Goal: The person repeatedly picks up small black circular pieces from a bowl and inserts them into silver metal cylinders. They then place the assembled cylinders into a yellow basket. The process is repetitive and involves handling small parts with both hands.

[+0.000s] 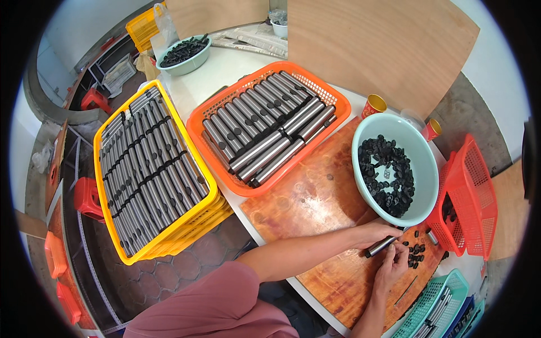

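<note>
A short grey metal tube (380,247) with a black end lies slantwise low over the wooden board. My left hand (378,233) is closed around its far end, just below the rim of the pale blue basin (360,188). Fingers of my right hand (391,269) are bent against the tube from the near side, close to the left fingertips. What lies between the fingertips is too small to make out. Several small black plugs (416,256) are scattered on the board right of my hands, and many more fill the basin.
An orange basket (197,121) of tubes stands beyond the board (304,191); left of it is a stacked yellow crate (228,211) full of tubes. Red baskets (476,197) and a green basket (459,284) stand right. Another basin (189,66) sits at the back.
</note>
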